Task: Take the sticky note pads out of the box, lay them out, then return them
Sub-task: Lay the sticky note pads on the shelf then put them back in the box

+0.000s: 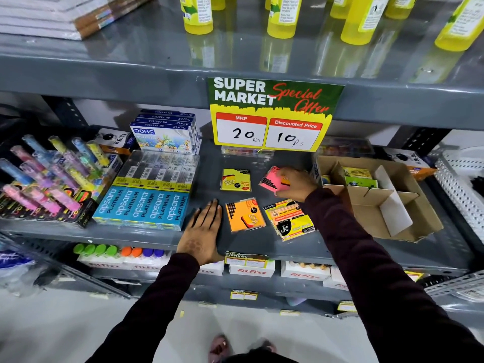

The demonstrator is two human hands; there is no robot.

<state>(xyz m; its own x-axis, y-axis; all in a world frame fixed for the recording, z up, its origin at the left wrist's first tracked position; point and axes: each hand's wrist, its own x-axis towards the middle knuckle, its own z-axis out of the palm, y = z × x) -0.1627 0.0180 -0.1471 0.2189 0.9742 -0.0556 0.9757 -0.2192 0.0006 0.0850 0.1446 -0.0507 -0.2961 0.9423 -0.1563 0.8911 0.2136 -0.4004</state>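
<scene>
On the grey shelf [262, 242] lie a yellow sticky note pad [235, 180], an orange pad [245, 214] and a yellow-and-orange pad [289, 218]. My right hand [297, 183] grips a pink pad [272, 179] just above the shelf, left of the open cardboard box [408, 226]. Inside the box's far compartments I see more pads [360, 178]; white dividers stand in it. My left hand [203, 230] rests flat on the shelf, fingers spread, just left of the orange pad and holding nothing.
Blue pencil packs [142, 208] lie left of my left hand, with glitter tubes [47, 174] further left and crayon boxes [165, 132] behind. A price sign [272, 116] hangs from the upper shelf. A white perforated basket [461, 189] stands at the right.
</scene>
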